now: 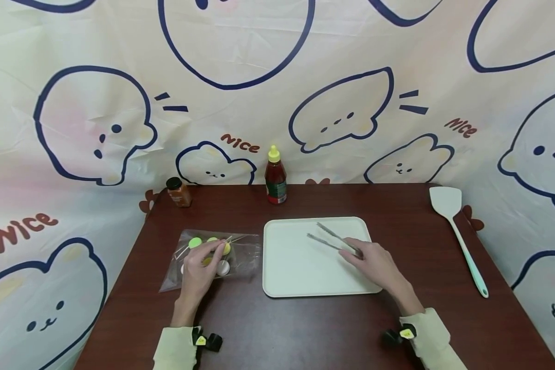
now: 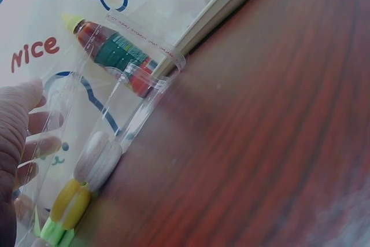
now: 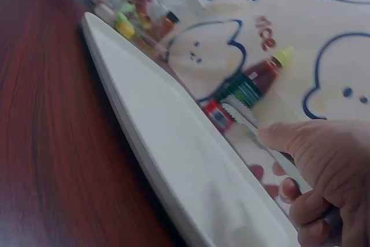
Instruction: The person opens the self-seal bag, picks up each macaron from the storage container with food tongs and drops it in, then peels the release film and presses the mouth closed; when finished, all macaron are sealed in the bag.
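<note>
A clear plastic bag lies on the left of the table with several macarons inside, among them a green macaron, a white macaron and a yellow macaron. My left hand reaches over this bag and pinches its film between thumb and fingers. To the right is a white tray with nothing on it. Above its right part my right hand grips metal tongs, whose arms stand apart and point left, holding nothing.
At the table's back edge stand a sauce bottle with a yellow cap and a small spice jar with a black lid. A white spatula with a pale green handle lies on the right. A patterned cloth hangs behind the table.
</note>
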{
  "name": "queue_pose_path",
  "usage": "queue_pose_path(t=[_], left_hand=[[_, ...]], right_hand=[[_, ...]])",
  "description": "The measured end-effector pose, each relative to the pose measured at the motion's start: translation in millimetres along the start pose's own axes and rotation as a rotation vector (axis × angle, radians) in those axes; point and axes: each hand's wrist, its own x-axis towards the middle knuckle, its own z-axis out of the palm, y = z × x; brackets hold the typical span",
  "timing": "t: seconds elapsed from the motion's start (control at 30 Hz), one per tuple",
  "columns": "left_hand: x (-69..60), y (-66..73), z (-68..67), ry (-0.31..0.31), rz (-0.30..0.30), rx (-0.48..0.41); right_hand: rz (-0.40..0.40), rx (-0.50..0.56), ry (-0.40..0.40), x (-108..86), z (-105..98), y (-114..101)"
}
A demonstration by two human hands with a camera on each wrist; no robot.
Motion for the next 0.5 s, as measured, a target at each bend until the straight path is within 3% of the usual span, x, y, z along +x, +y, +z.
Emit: queue_pose_path(t=[0.27,0.5], left_hand=[[-0.7,-0.3,0.6,0.010,0.018,0.010],[-0.2,-0.2,0.4,0.003,0.011,0.007]], right_hand=[[0.190,0.023,0.125,-25.9,-19.0,28.4],[0.308,0.011,0.264,-38.2,-29.1,47.4]])
